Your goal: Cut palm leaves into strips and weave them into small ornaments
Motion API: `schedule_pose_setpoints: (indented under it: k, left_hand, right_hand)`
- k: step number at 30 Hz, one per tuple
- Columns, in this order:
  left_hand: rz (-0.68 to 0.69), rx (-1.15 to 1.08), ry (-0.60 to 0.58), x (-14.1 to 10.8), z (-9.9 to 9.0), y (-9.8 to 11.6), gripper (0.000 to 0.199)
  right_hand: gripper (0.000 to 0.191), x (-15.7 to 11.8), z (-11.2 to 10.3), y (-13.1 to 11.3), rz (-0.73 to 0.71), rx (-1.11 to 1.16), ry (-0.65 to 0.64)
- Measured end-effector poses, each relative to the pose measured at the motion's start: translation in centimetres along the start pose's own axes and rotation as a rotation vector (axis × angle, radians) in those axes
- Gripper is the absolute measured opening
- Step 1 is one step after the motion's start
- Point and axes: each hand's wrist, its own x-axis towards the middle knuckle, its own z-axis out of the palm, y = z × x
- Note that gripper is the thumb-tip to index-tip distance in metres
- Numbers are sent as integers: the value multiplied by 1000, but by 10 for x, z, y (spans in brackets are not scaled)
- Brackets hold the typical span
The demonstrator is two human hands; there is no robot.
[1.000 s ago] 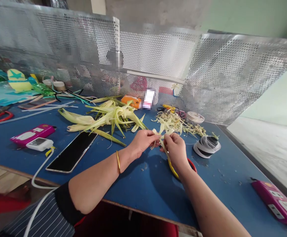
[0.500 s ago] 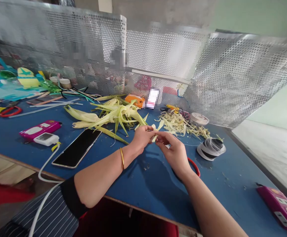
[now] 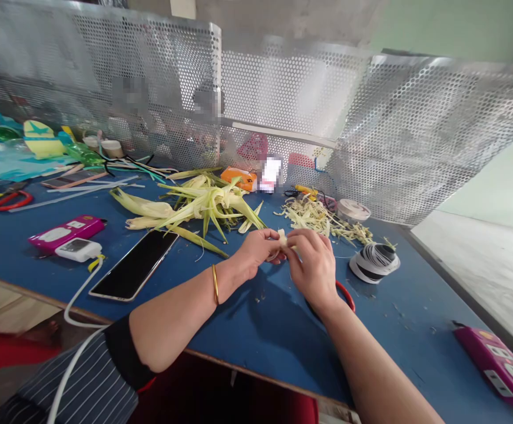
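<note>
Between my two hands is a small pale piece of corn husk (image 3: 283,237), partly hidden by the fingers. My left hand (image 3: 258,250) pinches it from the left, a gold bangle on the wrist. From the right, the bent fingers of my right hand (image 3: 311,262) close on the same piece. A thin thread runs right toward a cone of black-and-white thread (image 3: 375,262). Beneath my right hand lie red-handled scissors (image 3: 346,296), mostly covered. Beyond my left hand is a pile of green and cream corn husks (image 3: 212,203).
Husk shreds (image 3: 311,218) lie behind my right hand beside a white roll (image 3: 353,210). A phone (image 3: 136,265) and a magenta power strip (image 3: 68,231) with a white cable are at left. Another power strip (image 3: 497,368) sits at right. Perforated metal panels (image 3: 287,94) close off the back.
The husk strips that stuck out from between my fingers are now folded in, leaving a short stub. My right hand has curled further over the piece. The view has shifted slightly.
</note>
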Motion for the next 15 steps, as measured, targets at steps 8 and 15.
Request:
schedule_pose_setpoints:
  k: [8,15]
  left_hand:
    - [-29,188,-107,-1,-5,6,4]
    - [-8,211,-72,-4,0,2,11]
  right_hand:
    - [24,1,2,18,515,180,-216]
    - [26,-1,4,16,637,224,-196]
